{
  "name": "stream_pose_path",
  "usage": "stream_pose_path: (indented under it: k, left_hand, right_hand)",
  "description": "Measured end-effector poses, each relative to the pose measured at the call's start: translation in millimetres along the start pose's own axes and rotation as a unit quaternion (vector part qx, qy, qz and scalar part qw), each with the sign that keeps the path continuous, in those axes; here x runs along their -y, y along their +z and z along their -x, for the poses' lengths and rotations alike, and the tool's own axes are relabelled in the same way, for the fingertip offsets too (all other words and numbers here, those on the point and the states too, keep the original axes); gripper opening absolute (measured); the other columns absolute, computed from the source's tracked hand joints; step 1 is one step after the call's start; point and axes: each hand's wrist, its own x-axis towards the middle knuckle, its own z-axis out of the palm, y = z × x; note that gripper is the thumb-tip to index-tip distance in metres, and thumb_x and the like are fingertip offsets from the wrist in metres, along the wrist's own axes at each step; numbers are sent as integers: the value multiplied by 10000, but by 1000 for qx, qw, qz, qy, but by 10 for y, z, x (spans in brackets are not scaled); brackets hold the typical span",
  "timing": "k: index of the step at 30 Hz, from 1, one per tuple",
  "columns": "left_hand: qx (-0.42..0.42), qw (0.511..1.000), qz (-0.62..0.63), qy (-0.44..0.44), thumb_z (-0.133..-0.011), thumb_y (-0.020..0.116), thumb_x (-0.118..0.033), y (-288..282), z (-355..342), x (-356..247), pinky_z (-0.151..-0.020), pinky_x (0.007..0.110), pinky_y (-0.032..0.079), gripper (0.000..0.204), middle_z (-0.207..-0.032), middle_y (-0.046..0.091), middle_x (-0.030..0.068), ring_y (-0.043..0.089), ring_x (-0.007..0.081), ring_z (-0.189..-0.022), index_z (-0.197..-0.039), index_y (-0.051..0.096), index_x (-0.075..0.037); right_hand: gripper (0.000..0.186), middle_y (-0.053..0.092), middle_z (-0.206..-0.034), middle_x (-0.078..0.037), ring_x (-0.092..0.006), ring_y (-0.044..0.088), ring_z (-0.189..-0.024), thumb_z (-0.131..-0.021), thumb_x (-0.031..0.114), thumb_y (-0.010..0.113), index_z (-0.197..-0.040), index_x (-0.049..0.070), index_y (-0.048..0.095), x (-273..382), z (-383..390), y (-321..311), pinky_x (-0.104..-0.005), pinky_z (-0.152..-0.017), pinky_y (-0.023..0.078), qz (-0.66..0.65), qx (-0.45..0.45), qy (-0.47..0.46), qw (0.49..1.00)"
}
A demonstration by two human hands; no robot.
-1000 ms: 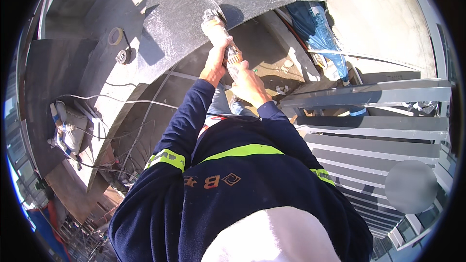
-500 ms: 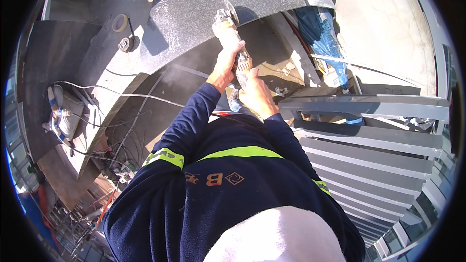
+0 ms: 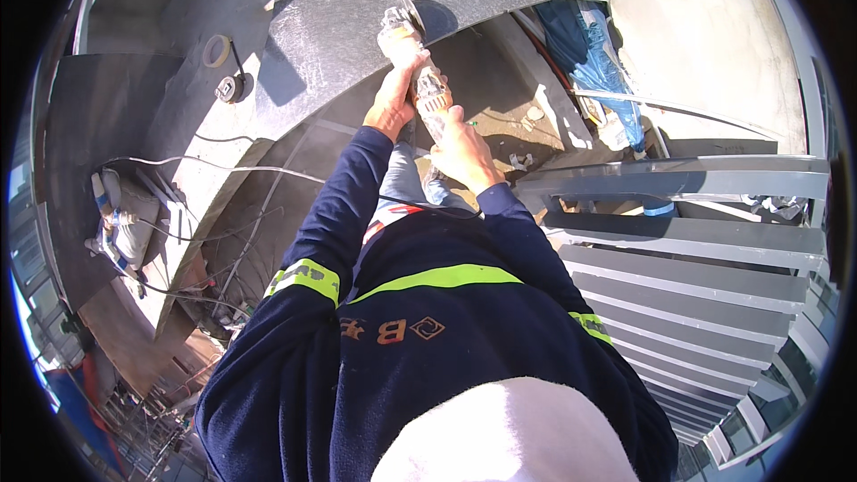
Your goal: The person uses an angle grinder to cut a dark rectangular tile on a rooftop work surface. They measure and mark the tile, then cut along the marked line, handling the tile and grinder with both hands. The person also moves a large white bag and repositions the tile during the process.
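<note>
My left hand [image 3: 393, 103] is closed round the front body of a dusty orange-and-grey angle grinder [image 3: 432, 96]. Behind it, my right hand [image 3: 466, 153] grips the tool's rear handle. The grinder's disc stands edge-on at the near edge of a dark grey stone-like slab [image 3: 348, 31], where a thin pale line runs away from it. Whitish dust coats the slab around that line. Whether the disc is spinning cannot be made out.
On the left lie a tape roll [image 3: 216, 51] and a tape measure [image 3: 228, 88]. Further left, a second power tool [image 3: 116, 217] rests among cables [image 3: 214, 161]. Blue plastic sheeting [image 3: 571, 54] hangs at right, beyond a grey slatted metal railing [image 3: 678, 261]. My legs show below the slab's edge.
Both hands and the grinder have shifted slightly left and away in the picture, while the view has turned a little. My grip looks the same, and more of my legs shows.
</note>
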Motion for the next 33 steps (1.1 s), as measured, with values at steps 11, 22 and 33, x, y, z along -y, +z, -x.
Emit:
stream_pose_path:
  k: [11, 22, 33]
  left_hand:
    - [-41, 998, -42, 31, -971, 827, -243, 48, 115, 176, -693, 456, 662, 385, -901, 703, 118, 756, 285, -744, -1187, 580, -42]
    - [-43, 998, -40, 24, -963, 832, -242, 8, 43, 146, -700, 465, 667, 402, -904, 704, 126, 757, 298, -747, -1194, 584, -26]
    - [-32, 998, -49, 29, -939, 862, -258, -84, -261, -18, -701, 479, 665, 445, -901, 707, 128, 758, 306, -750, -1201, 583, -29]
  right_hand:
    - [546, 735, -1103, -385, -552, 720, -1087, -899, 106, 737, -1323, -43, 427, -60, 296, -46, -602, -913, 582, -20, 6, -5, 1000]
    - [565, 732, -1101, -388, -550, 721, -1090, -894, 111, 756, -1323, -44, 423, -29, 227, -65, -595, -911, 586, -15, 15, -11, 1000]
    - [572, 727, -1160, -379, -541, 730, -1111, -886, 99, 730, -1347, -26, 417, 45, -44, -76, -585, -931, 595, -10, 13, 2, 1000]
